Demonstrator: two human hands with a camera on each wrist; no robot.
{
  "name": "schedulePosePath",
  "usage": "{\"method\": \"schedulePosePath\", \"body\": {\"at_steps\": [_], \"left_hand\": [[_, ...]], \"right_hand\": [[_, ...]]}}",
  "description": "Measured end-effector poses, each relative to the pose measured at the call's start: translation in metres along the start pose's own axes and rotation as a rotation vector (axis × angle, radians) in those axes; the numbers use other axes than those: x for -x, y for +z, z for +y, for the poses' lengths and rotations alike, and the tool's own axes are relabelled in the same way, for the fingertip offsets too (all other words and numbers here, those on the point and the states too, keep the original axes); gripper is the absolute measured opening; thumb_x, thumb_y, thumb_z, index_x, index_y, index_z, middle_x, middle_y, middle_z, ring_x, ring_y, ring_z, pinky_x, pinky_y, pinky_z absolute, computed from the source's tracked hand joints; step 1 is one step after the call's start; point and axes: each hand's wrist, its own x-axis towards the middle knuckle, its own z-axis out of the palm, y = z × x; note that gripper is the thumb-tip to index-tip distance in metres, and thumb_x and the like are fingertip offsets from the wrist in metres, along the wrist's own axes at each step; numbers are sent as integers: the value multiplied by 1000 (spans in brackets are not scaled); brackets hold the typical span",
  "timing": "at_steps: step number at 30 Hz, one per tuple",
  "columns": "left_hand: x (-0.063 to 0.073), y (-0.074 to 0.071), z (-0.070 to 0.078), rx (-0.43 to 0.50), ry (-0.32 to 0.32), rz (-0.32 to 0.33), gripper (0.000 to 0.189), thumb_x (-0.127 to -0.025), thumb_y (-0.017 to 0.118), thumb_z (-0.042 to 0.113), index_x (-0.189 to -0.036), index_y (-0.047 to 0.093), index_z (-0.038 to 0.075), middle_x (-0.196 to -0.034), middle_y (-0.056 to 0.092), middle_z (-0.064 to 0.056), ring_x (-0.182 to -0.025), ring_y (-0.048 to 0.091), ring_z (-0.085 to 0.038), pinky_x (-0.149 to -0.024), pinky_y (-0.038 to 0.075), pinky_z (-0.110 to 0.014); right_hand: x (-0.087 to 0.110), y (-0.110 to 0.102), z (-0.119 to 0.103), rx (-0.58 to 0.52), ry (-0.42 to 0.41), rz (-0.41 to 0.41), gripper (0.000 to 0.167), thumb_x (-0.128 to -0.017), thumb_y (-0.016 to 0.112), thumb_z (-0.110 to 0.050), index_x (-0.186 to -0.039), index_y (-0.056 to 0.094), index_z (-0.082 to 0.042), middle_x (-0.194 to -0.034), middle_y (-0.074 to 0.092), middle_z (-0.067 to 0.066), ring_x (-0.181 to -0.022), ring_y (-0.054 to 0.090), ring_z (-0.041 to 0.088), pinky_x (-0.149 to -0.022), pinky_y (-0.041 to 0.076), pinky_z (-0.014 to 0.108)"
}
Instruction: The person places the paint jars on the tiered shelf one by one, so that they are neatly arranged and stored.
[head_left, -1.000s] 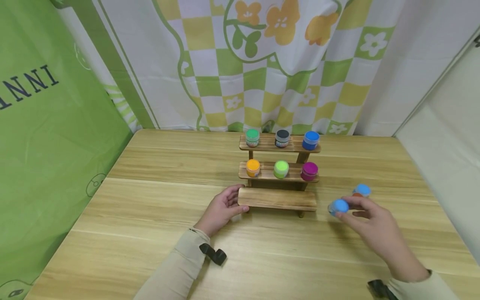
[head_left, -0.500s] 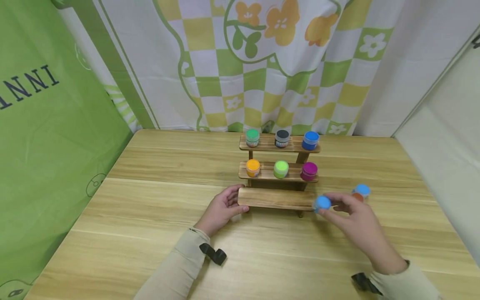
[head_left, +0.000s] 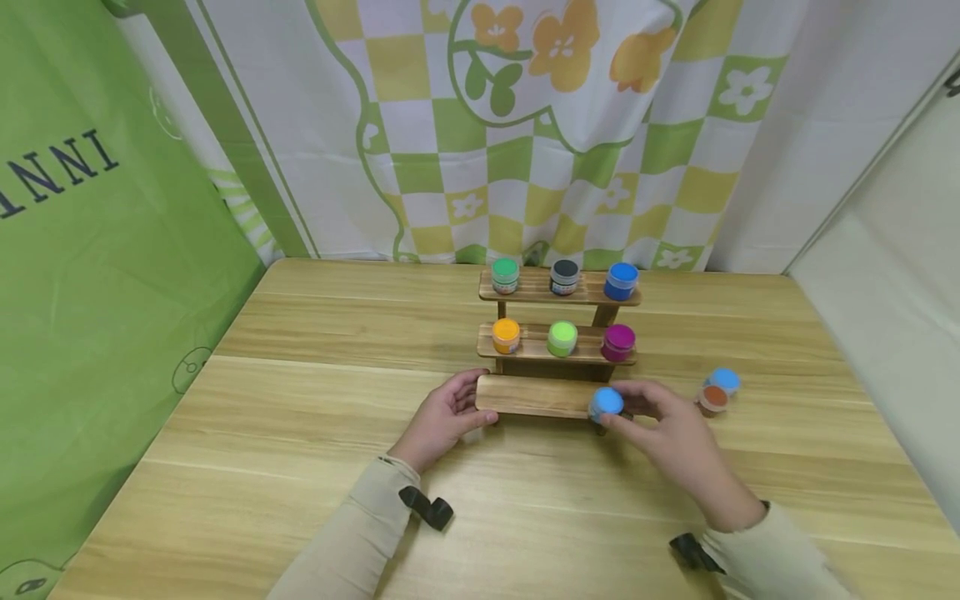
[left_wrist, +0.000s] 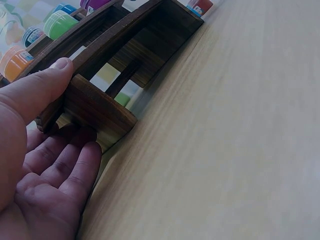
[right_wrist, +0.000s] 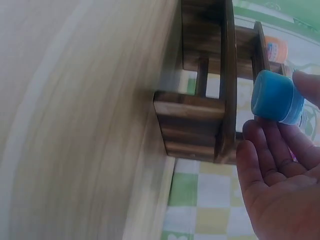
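A three-tier wooden display stand (head_left: 540, 398) sits mid-table. My left hand (head_left: 438, 423) holds the left end of its lowest shelf; the left wrist view shows the thumb (left_wrist: 47, 82) on the shelf's edge and the fingers by the end support. At the shelf's right end, my right hand (head_left: 671, 433) pinches a light blue paint jar (head_left: 606, 404) between thumb and fingers. In the right wrist view this jar (right_wrist: 277, 97) shows close over the shelf. On the middle tier are orange (head_left: 506, 336), lime (head_left: 562, 338) and purple (head_left: 618, 342) jars.
Green (head_left: 505, 276), black (head_left: 564, 277) and dark blue (head_left: 621, 282) jars stand on the top tier. To the right, a reddish-brown jar (head_left: 712, 401) and a blue-lidded one (head_left: 725, 381) lie close together on the wooden table (head_left: 300, 367). A patterned curtain (head_left: 525, 167) hangs behind.
My right hand has carried the light blue jar leftward, from beside the stand to over the right end of the lowest shelf. The left hand has stayed in place.
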Motion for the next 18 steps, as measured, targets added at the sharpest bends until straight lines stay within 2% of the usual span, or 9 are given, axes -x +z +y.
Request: {"method": "schedulePosePath", "body": {"at_steps": [5, 12, 18], "left_hand": [[-1, 0, -1, -8, -1, 3, 69, -86, 79, 11, -147, 46, 6, -142, 56, -15, -126, 58, -30, -101, 52, -33], [-1, 0, -1, -11, 4, 4, 69, -87, 79, 11, -147, 45, 6, -143, 55, -16, -126, 58, -30, -102, 52, -33], [-1, 0, -1, -11, 6, 4, 69, -87, 79, 11, -147, 46, 6, -143, 55, -16, -126, 58, -30, -101, 52, -33]], "right_hand": [[-5, 11, -5, -16, 5, -12, 41, -90, 79, -21, -124, 65, -2, -114, 71, 13, -103, 69, 30, -85, 59, 34], [-11, 23, -13, -78, 4, -25, 40, -89, 79, -18, -123, 65, -1, -114, 70, 14, -101, 69, 28, -87, 60, 37], [-17, 35, -17, -89, -9, -25, 37, -87, 80, -14, -119, 67, -1, -111, 70, 13, -97, 69, 25, -84, 60, 33]]}}
